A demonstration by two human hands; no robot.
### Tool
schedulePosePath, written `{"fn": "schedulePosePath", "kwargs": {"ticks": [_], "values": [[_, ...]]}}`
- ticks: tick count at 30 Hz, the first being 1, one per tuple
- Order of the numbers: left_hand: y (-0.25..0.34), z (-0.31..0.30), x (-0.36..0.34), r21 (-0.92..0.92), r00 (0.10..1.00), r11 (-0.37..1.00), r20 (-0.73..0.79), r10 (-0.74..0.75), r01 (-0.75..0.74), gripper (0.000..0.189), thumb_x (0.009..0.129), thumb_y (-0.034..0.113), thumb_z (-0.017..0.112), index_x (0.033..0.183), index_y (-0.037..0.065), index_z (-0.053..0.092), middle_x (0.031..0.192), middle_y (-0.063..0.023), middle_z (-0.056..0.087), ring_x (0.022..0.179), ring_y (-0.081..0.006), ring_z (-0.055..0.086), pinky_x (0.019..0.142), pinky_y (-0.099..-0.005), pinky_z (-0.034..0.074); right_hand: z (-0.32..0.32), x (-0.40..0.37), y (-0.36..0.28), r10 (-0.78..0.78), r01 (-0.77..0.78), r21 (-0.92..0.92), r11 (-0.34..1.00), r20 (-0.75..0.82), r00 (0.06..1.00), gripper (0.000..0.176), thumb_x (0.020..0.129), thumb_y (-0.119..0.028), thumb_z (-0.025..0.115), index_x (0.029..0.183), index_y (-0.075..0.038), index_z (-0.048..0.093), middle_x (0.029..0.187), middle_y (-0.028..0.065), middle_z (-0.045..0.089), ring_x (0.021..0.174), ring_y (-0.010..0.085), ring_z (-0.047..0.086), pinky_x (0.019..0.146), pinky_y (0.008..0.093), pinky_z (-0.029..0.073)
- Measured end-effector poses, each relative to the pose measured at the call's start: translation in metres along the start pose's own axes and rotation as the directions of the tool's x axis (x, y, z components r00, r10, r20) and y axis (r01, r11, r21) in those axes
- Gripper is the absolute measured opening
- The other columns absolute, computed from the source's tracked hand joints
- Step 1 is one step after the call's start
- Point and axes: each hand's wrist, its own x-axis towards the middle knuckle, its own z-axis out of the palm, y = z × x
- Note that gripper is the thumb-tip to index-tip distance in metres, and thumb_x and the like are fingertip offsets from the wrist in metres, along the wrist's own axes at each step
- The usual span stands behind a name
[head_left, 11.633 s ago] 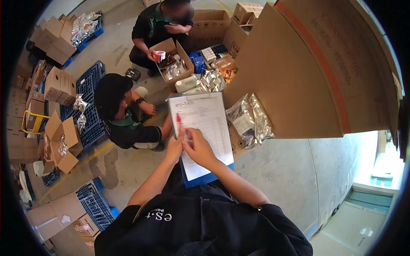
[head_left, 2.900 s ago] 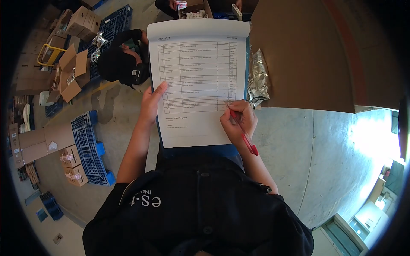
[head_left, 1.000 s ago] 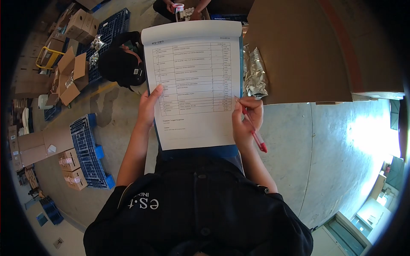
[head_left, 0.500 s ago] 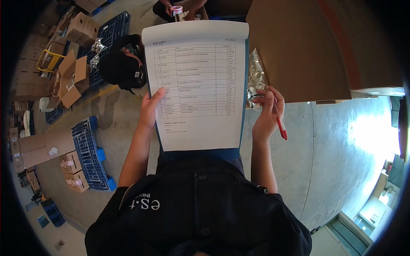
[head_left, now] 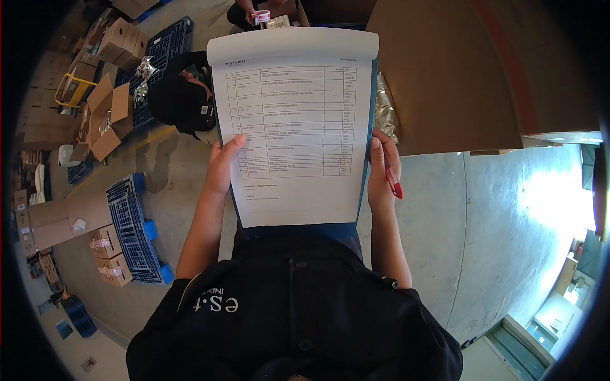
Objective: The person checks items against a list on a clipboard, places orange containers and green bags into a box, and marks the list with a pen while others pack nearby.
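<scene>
A printed sheet (head_left: 292,197) with a table of rows lies on a dark blue clipboard (head_left: 366,152), its top page curled over the upper edge. My left hand (head_left: 222,166) grips the board's left edge, thumb on the paper. On the right edge, my right hand (head_left: 384,166) holds the board with its thumb in front. A red pen (head_left: 394,183) is tucked in that same hand, its red end pointing down. Small marks show in columns on the sheet.
A large cardboard box (head_left: 445,82) stands at upper right beside silver foil packs (head_left: 385,114). A person in a black cap (head_left: 179,105) is at upper left, near an open carton (head_left: 108,120) and blue pallets (head_left: 135,222). Another person's hands are near tape (head_left: 260,17).
My right hand has moved left onto the clipboard's right edge, with the pen still in it. The curled page and sheet have shifted slightly. The other person's hand by the tape has moved.
</scene>
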Motion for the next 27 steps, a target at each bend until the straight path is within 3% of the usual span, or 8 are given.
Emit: {"fn": "schedulePosePath", "kwargs": {"ticks": [5,13,20,23,25,27], "values": [[0.001,-0.002,-0.002,-0.007,1.0,1.0,-0.018,-0.007,0.007,0.036,0.08,0.021,0.054,0.106,-0.004,0.05,0.097,-0.0123,0.058,0.085,-0.0162,0.057,0.075,-0.0261,0.044,-0.003,-0.001,-0.001,0.02,-0.02,-0.003,1.0,0.074,0.997,0.032,0.089,-0.028,0.046,0.098,0.001,0.055,0.085,0.0033,0.056,0.079,0.0084,0.049,0.075,0.0235,0.04],[0.003,-0.001,-0.002,0.008,1.0,1.0,-0.014,-0.006,0.006,0.038,0.08,0.022,0.054,0.108,-0.004,0.049,0.099,-0.0131,0.057,0.088,-0.0167,0.056,0.077,-0.0261,0.043,0.0,0.001,-0.005,-0.009,0.007,0.022,1.0,0.093,0.996,0.02,0.086,-0.019,0.054,0.089,0.0,0.056,0.078,-0.0005,0.054,0.073,0.0047,0.045,0.068,0.0185,0.037],[0.002,-0.002,-0.001,0.001,1.0,1.0,0.009,-0.008,0.008,0.041,0.081,0.023,0.055,0.111,-0.004,0.047,0.102,-0.0136,0.056,0.091,-0.0168,0.055,0.079,-0.026,0.042,-0.002,0.001,-0.006,-0.009,0.014,-0.053,0.999,0.096,0.995,0.02,0.086,-0.02,0.054,0.09,0.0,0.056,0.074,-0.0022,0.053,0.068,0.0039,0.043,0.064,0.0181,0.036],[0.001,-0.002,0.0,0.042,0.999,0.999,0.04,-0.002,0.001,0.048,0.087,0.032,0.046,0.118,-0.004,0.042,0.111,-0.0142,0.052,0.1,-0.0182,0.051,0.086,-0.0275,0.039,-0.003,0.0,-0.005,0.007,-0.009,0.014,1.0,0.101,0.995,0.021,0.085,-0.02,0.056,0.092,-0.001,0.056,0.075,-0.0015,0.054,0.07,0.0046,0.045,0.066,0.0183,0.036],[0.008,0.011,0.0,-0.158,0.999,0.986,0.002,0.053,-0.052,0.056,0.091,0.042,0.033,0.125,-0.003,0.036,0.122,-0.0134,0.045,0.11,-0.0196,0.045,0.092,-0.0293,0.034,-0.001,-0.001,-0.011,-0.069,0.072,-0.1,0.992,0.037,0.997,0.02,0.083,-0.015,0.057,0.093,0.001,0.053,0.081,0.0048,0.058,0.072,0.007,0.051,0.068,0.0208,0.041],[0.009,0.009,0.001,-0.131,0.999,0.99,0.013,0.051,-0.049,0.06,0.09,0.045,0.029,0.126,-0.002,0.034,0.124,-0.0129,0.043,0.112,-0.02,0.043,0.094,-0.0299,0.033,0.003,-0.002,-0.018,-0.135,0.135,-0.157,0.978,0.012,0.991,0.022,0.083,-0.014,0.057,0.097,0.001,0.051,0.087,0.0088,0.058,0.076,0.0105,0.054,0.072,0.0233,0.042]]}}
